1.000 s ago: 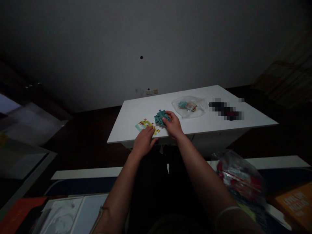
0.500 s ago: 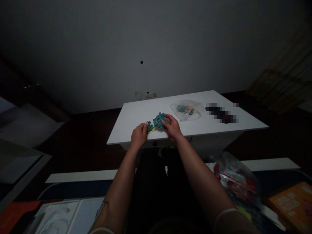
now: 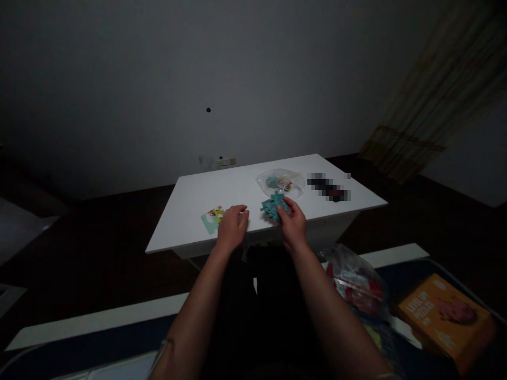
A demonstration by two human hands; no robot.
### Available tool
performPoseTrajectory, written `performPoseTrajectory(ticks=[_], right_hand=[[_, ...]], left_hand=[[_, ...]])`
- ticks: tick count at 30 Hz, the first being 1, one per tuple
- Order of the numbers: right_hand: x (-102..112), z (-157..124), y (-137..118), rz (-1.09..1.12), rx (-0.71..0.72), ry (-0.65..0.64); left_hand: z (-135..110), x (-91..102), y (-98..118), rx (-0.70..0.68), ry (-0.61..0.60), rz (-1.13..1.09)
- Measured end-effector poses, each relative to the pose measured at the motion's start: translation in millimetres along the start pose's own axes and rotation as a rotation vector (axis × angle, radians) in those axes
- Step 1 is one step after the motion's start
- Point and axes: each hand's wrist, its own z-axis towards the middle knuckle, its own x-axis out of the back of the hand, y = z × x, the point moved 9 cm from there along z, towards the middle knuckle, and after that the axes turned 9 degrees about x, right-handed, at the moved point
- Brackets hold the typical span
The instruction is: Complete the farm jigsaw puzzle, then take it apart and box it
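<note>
Over the table's front edge, my right hand (image 3: 293, 221) is closed around a bunch of teal jigsaw puzzle pieces (image 3: 271, 207), thumb on top. My left hand (image 3: 233, 227) is just left of them, thumb and fingers slightly apart, with nothing visible between them. Beside and partly behind the left hand, light green and yellow puzzle pieces (image 3: 209, 221) lie on the white table (image 3: 178, 211). My left hand hides part of them, so I cannot tell how far they are joined.
A clear plastic bag (image 3: 261, 182) with more pieces lies behind my right hand. Right of it is a dark, pixelated object (image 3: 328, 187). Nearer me, at lower right, are a plastic bag with red contents (image 3: 356, 285) and an orange puzzle box (image 3: 447, 316).
The teal piece at my left fingers is no longer visible there, and those fingers have loosened. Green and yellow pieces now show left of that hand. The camera view has turned right.
</note>
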Motion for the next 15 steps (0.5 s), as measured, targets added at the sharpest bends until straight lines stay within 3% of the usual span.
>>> performPoseTrajectory(ticks=[2,5,10,12,15], right_hand=[[36.1,11.6,5.1,-0.023,-0.062,0.181],[54.2,42.7,11.0,-0.076,-0.101,0.203],[38.8,91.7,37.2,-0.068,-0.272,0.146],[31.2,101.9,51.4,-0.044,-0.35,0.156],[25.4,115.4,60.1,-0.053,-0.31,0.2]], left_hand=[[2.3,-22.2,18.0,-0.068,-0.043,0.021],[11.8,-61.8,50.8,-0.194,-0.108,0.039],[37.2,-109.7,71.8,-0.246,-0.155,-0.011],[42.6,-116.4,68.9,-0.236,-0.17,-0.049],[42.6,-116.2,64.4,-0.23,-0.18,-0.079]])
